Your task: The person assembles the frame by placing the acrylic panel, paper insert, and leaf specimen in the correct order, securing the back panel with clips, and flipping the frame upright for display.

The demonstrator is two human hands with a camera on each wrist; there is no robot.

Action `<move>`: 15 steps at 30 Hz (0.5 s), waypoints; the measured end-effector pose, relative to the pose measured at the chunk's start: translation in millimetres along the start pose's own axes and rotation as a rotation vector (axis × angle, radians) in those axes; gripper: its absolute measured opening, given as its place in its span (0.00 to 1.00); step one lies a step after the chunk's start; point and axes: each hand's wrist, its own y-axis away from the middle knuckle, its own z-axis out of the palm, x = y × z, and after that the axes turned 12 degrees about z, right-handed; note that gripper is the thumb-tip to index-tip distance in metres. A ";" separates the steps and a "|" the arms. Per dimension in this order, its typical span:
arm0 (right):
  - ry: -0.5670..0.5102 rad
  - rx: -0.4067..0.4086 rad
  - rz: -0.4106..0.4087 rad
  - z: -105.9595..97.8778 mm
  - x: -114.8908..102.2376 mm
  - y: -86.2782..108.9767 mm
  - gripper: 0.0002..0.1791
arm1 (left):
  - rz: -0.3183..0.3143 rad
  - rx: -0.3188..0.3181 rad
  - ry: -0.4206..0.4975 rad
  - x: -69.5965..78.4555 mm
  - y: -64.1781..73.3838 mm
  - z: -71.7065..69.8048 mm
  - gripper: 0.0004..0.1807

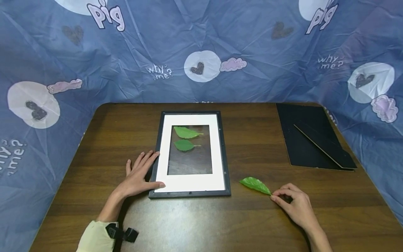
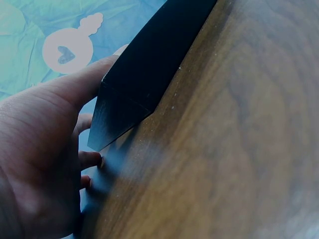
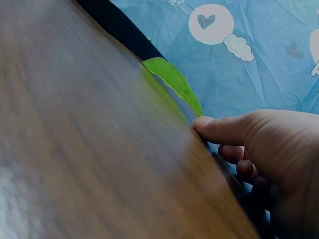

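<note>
A black picture frame (image 1: 226, 168) with a white mat (image 1: 192, 182) lies on the table. Two green leaves, an upper leaf (image 1: 185, 132) and a lower leaf (image 1: 183, 145), sit in the mat's window. My left hand (image 1: 138, 176) rests on the frame's left front corner, its thumb on the mat and its fingers stretched along the side; the left wrist view shows the corner of the frame beside the thumb. To the right of the frame, my right hand (image 1: 295, 206) pinches a third green leaf (image 1: 254, 184) by its stem end, between thumb and forefinger. The right wrist view shows the same leaf (image 3: 174, 82).
At the table's right back lies a black board (image 1: 294, 140) with a flap-like piece (image 1: 327, 145) raised at a slant over it. The brown wooden table (image 1: 252, 224) has rounded back corners. Blue printed cloth (image 1: 132, 52) hangs behind and at both sides.
</note>
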 end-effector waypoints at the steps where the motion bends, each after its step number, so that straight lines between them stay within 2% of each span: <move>1: -0.002 -0.001 0.004 0.0 -0.1 0.0 0.11 | 0.001 0.000 0.001 -0.1 0.1 0.1 0.60; 15: 0.014 -0.001 0.051 2.5 -0.5 0.4 0.12 | -0.001 0.001 -0.002 0.8 0.2 -0.3 0.61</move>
